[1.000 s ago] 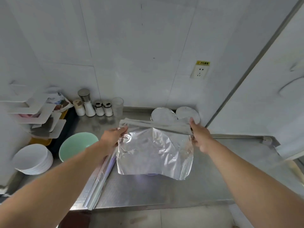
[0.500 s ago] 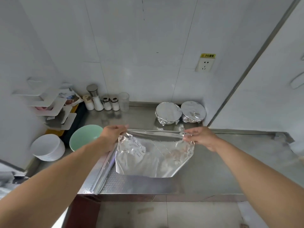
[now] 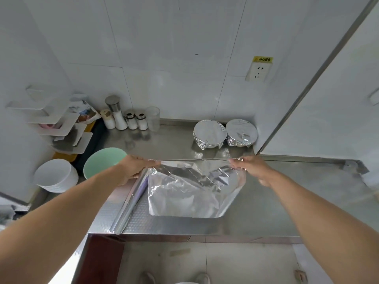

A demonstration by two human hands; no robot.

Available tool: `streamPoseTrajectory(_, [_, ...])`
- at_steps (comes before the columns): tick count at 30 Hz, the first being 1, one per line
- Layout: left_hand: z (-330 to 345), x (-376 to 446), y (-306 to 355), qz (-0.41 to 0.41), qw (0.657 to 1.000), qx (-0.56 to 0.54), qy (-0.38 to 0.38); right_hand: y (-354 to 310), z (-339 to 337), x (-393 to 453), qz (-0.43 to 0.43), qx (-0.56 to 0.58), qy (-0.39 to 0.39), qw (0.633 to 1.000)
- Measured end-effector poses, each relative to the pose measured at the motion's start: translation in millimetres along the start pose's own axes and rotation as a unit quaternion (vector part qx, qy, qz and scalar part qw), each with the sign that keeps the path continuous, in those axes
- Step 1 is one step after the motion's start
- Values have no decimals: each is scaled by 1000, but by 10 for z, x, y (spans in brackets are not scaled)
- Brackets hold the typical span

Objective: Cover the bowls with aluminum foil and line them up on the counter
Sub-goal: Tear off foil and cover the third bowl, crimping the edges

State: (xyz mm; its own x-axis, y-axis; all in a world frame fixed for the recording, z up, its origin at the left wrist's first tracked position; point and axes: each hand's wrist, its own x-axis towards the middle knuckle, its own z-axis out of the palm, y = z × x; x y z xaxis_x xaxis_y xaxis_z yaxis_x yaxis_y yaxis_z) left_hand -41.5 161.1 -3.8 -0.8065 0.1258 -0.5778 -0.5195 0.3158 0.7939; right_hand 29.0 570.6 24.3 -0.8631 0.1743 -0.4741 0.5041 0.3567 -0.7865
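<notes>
- Both hands have come lower toward the bench over the last second, and the foil sheet that hung nearly upright between them now slopes down and forward, its lower edge resting on the steel.
- Left hand pinches the sheet's upper left corner between thumb and fingers, knuckles up.
- Right hand pinches the upper right corner the same way, so the top edge runs taut and level between the two hands.
- Whatever sits under the sheet is hidden; I cannot tell if a bowl is there.
- Just left of the sheet lies the foil roll, running from near the left hand to the bench's front edge.
- Beside the left wrist, toward the left edge, stands an uncovered green bowl.
- Further left a stack of white bowls sits at the bench's left end.
- At the back right corner two foil-covered bowls stand side by side, touching or nearly so, against the wall.
- Along the back edge, left of middle, stands a row of shakers with a clear cup at its right end.
- White wall shelves hang over the back left corner.
- On the wall above the covered bowls is a socket.
</notes>
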Motion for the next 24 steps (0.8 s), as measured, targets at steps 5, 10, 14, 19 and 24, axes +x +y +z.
streamPoseTrajectory(5, [289, 40, -112, -28, 992, -122, 2, 247, 289, 128, 20, 27, 50, 998])
streamPoseTrajectory(10, [543, 129, -525, -92, 988, -112, -60, 426, 598, 243, 50, 67, 168, 982])
streamPoseTrajectory(14, [672, 344, -779, -78, 990, -115, 40, 596, 732, 412, 96, 111, 143, 979])
streamPoseTrajectory(19, [736, 598, -863, -64, 977, -156, 131, 714, 756, 487, 122, 157, 16, 980])
streamPoseTrajectory(24, [772, 685, -752, -51, 972, -185, 138, 736, 818, 625, 110, 75, 123, 983])
